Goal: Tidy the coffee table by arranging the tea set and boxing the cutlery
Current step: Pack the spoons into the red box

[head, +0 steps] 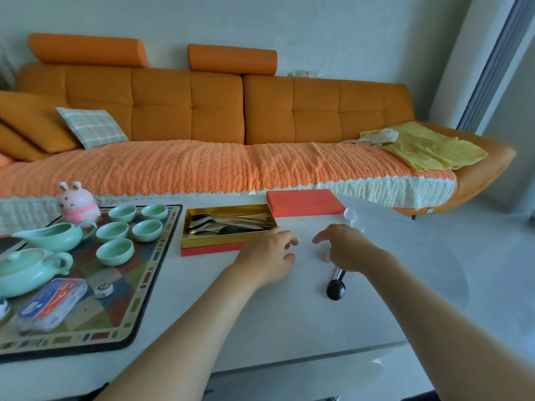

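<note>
A gold-lined red box [211, 246] stands open on the white table [289, 328] and holds several metal spoons [228, 222]. Its red lid [304, 202] lies behind it to the right. My left hand [267, 254] hovers at the box's front right corner, fingers loosely curled and holding nothing. My right hand [347, 247] arches over the handle of a dark-bowled spoon [335, 289] that lies on the table; its visible fingers are relaxed. A white plastic spoon [350, 214] lies just beyond that hand. Mint green cups [115, 251], a pitcher [55, 235] and a lidded teapot [29, 270] sit on the patterned mat [121, 308].
A pink rabbit toy [78, 204] stands at the mat's far edge. A tissue pack [52, 302] and a small round tin [103, 289] lie on the mat's near part. An orange sofa [217, 117] runs behind the table. The table's front edge [289, 360] is close to me.
</note>
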